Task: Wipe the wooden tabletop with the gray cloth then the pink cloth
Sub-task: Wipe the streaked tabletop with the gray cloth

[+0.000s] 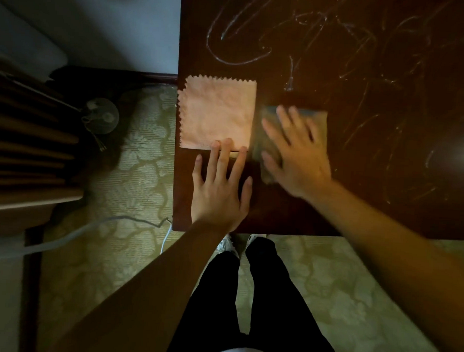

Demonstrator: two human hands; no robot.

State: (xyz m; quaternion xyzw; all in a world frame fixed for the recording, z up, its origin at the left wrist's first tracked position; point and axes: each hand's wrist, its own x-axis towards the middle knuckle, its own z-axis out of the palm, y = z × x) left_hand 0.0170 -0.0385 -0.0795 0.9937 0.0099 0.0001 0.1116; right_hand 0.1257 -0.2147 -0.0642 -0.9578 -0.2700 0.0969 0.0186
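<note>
The dark wooden tabletop [360,128] carries pale chalky scribbles over its far and right parts. A pink cloth [217,114] with zigzag edges lies flat near the table's left edge. My left hand [221,186] rests flat on the wood, fingers straight, with its fingertips touching the pink cloth's near edge. To the right of the pink cloth lies the gray cloth [319,123], and my right hand [295,152] presses on it with spread fingers. That hand is motion-blurred and hides most of the cloth.
The table's near edge [276,233] is just in front of my legs. Patterned green carpet [135,171] lies to the left and below. A small fan [102,117], a white cable [167,237] and wooden slats [27,153] are at the left.
</note>
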